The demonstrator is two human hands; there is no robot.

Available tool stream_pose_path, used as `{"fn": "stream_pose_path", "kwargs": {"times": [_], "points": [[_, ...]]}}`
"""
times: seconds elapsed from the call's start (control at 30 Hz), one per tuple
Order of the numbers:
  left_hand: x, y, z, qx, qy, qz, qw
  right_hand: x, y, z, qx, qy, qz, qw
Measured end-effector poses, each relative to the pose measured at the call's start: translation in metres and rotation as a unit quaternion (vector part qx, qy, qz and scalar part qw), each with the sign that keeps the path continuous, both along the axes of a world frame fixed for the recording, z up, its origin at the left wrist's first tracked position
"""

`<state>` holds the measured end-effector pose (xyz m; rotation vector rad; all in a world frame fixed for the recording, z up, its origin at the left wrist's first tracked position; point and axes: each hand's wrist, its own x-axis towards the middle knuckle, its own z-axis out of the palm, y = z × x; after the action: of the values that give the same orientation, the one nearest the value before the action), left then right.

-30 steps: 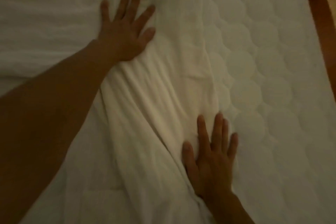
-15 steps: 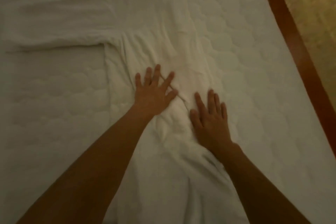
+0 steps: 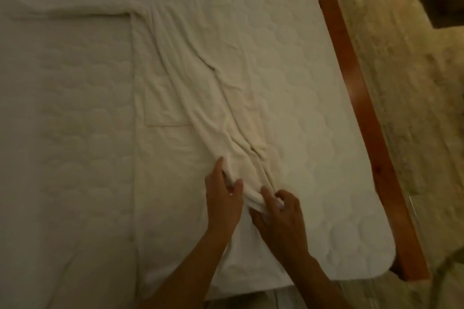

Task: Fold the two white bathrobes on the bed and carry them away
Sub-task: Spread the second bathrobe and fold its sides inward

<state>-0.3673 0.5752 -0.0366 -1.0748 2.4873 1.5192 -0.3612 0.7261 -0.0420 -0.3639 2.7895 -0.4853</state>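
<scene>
Both of my hands have pulled back toward me since half a second ago; they were pressed flat and spread on the cloth, and now they pinch it. Left hand [image 3: 222, 204] has thumb and fingers closed on a bunched ridge of the white bathrobe [image 3: 200, 98], fingers tucked under the fold. Right hand [image 3: 281, 216] sits just beside it, nearly touching, fingers curled and gripping the same gathered ridge from the other side. Bathrobe lies spread on the bed [image 3: 313, 108], on a quilted white cover with a circle pattern. Its sleeve [image 3: 70, 11] stretches out to the left at the far end. Patch pocket [image 3: 163, 100] faces up, left of the wrinkled centre. Creases run diagonally from the collar area down to my hands. Only one bathrobe can be made out. Wooden bed frame rail [image 3: 351, 88] runs along the right edge, with carpet [image 3: 406, 83] past it. Light is dim.
</scene>
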Motion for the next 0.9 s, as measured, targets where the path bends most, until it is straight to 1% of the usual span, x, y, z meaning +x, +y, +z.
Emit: {"fn": "stream_pose_path", "kwargs": {"times": [0.03,0.1,0.17,0.2,0.23,0.27,0.3,0.33,0.37,0.4,0.43,0.47,0.5,0.53,0.6,0.63,0.67,0.7,0.77,0.8,0.87,0.9], "points": [[0.008,0.007,0.010,0.036,-0.002,0.050,0.998,0.016,0.008,0.002,-0.009,0.027,0.006,1.000],[0.024,0.014,0.025,0.109,0.010,0.111,0.988,0.047,0.017,0.005,-0.054,0.066,0.010,0.996],[0.041,0.013,0.041,0.149,0.019,0.170,0.974,0.075,0.008,0.027,-0.107,0.034,0.037,0.993],[0.050,0.010,0.047,0.160,0.015,0.196,0.967,0.090,-0.004,0.040,-0.115,0.015,0.058,0.992],[0.059,0.004,0.051,0.173,0.003,0.212,0.962,0.100,-0.021,0.050,-0.132,-0.032,0.057,0.989],[0.070,-0.004,0.052,0.184,-0.020,0.211,0.960,0.113,-0.041,0.056,-0.165,-0.133,0.066,0.975],[0.083,-0.015,0.048,0.178,-0.053,0.193,0.963,0.124,-0.057,0.051,-0.171,-0.169,0.086,0.967],[0.099,-0.028,0.039,0.150,-0.104,0.159,0.970,0.127,-0.076,0.050,-0.172,-0.192,0.138,0.956],[0.113,-0.043,0.030,0.122,-0.156,0.130,0.972,0.135,-0.087,0.040,-0.156,-0.208,0.171,0.950],[0.126,-0.058,0.019,0.106,-0.206,0.119,0.965,0.135,-0.096,0.035,-0.117,-0.240,0.177,0.947],[0.136,-0.073,0.011,0.114,-0.234,0.129,0.957,0.129,-0.101,0.031,-0.062,-0.238,0.170,0.954],[0.140,-0.084,0.008,0.139,-0.244,0.148,0.948,0.129,-0.100,0.026,-0.048,-0.205,0.133,0.969],[0.141,-0.091,0.006,0.164,-0.244,0.163,0.942,0.129,-0.096,0.021,-0.045,-0.152,0.119,0.980],[0.140,-0.095,0.004,0.176,-0.240,0.153,0.942,0.128,-0.091,0.021,-0.053,-0.147,0.111,0.982],[0.133,-0.093,0.004,0.195,-0.221,0.101,0.950,0.127,-0.085,0.014,-0.046,-0.099,0.126,0.986],[0.128,-0.088,0.005,0.211,-0.202,0.075,0.954,0.125,-0.077,0.008,-0.033,-0.070,0.139,0.987],[0.124,-0.082,0.010,0.221,-0.180,0.055,0.957,0.124,-0.070,0.007,-0.012,-0.062,0.158,0.985],[0.119,-0.075,0.018,0.221,-0.149,0.047,0.963,0.122,-0.064,0.005,-0.014,-0.045,0.175,0.983],[0.113,-0.061,0.038,0.170,-0.081,0.069,0.980,0.125,-0.052,0.008,-0.090,-0.001,0.168,0.982],[0.115,-0.058,0.055,0.129,-0.048,0.104,0.985,0.130,-0.054,0.009,-0.147,0.023,0.148,0.978],[0.132,-0.065,0.075,0.036,0.016,0.187,0.982,0.144,-0.068,0.013,-0.253,0.060,0.121,0.958],[0.147,-0.076,0.077,-0.006,0.017,0.224,0.974,0.153,-0.078,0.014,-0.282,0.068,0.127,0.948]]}}
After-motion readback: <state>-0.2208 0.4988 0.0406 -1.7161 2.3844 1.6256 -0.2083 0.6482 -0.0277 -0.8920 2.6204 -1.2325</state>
